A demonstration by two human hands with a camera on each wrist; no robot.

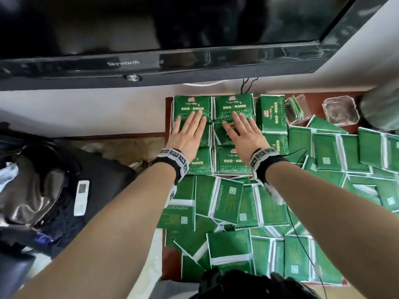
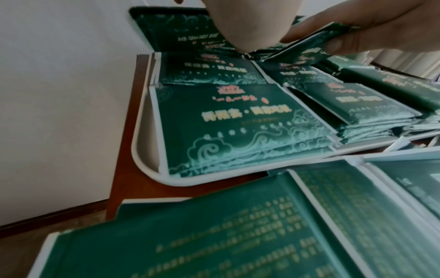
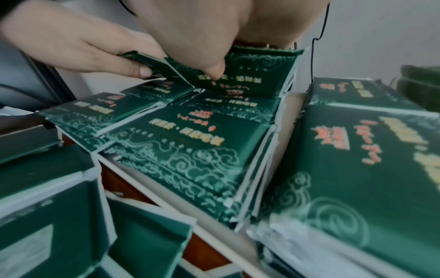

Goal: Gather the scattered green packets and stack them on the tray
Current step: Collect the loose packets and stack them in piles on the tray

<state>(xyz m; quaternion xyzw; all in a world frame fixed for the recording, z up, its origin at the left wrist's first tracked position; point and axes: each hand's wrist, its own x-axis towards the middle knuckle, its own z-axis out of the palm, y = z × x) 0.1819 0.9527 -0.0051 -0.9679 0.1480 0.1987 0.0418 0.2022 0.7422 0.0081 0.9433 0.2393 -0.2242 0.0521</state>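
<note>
Fingers of the left hand lie straight and slightly spread on top of a green packet over the tray's middle row; in the right wrist view the thumb sits under that packet's raised edge, so it reads as a pinch, though blur makes this less than certain. Far left, off the table: dark bag with a white remote on it. The right hand is in the same pose next door: fingers flat on a second packet, thumb beneath, packet tilted up. The two hands are side by side, not touching. The white-rimmed tray sits at the table's back-left corner under the TV, holding neat stacks face up in two columns. Another column of stacks is just right of those. Loose packets, mostly back side up, overlap across the near and right table. Back right: clear glass dish.
</note>
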